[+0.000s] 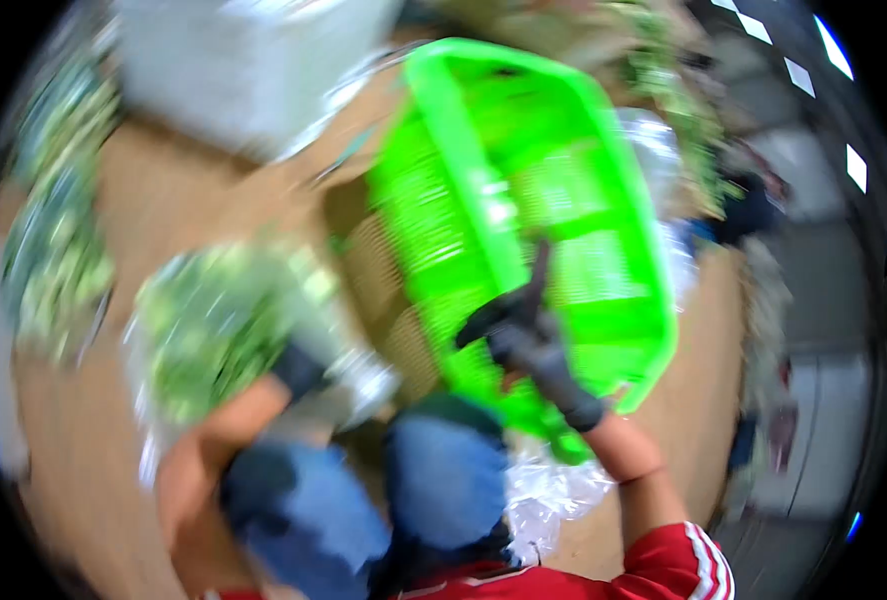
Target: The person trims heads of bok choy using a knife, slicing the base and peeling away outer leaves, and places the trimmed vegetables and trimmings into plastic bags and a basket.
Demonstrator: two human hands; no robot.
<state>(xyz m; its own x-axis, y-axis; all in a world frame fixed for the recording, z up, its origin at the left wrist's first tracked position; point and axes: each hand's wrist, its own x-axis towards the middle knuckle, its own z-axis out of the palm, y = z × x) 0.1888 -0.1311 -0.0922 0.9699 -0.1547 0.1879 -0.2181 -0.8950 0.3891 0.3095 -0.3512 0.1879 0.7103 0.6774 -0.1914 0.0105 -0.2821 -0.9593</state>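
Note:
My left hand point(306, 369), in a dark glove, is at the lower right side of a clear plastic bag of leafy green vegetables point(213, 330). Its fingers are blurred and partly hidden, so their grip does not show. My right hand point(528, 345), also in a dark glove, is over the near part of a bright green plastic basket point(613, 210). The fingers there are spread, and nothing shows between them. The basket is tilted, with slotted walls and no vegetables visible in it.
A white box point(248, 70) stands at the far left. Bagged greens point(58, 230) lie along the left side. Crumpled clear plastic point(553, 490) is by my right knee, and more greens point(688, 120) are beyond the basket. My knees in blue trousers point(443, 470) are close in front.

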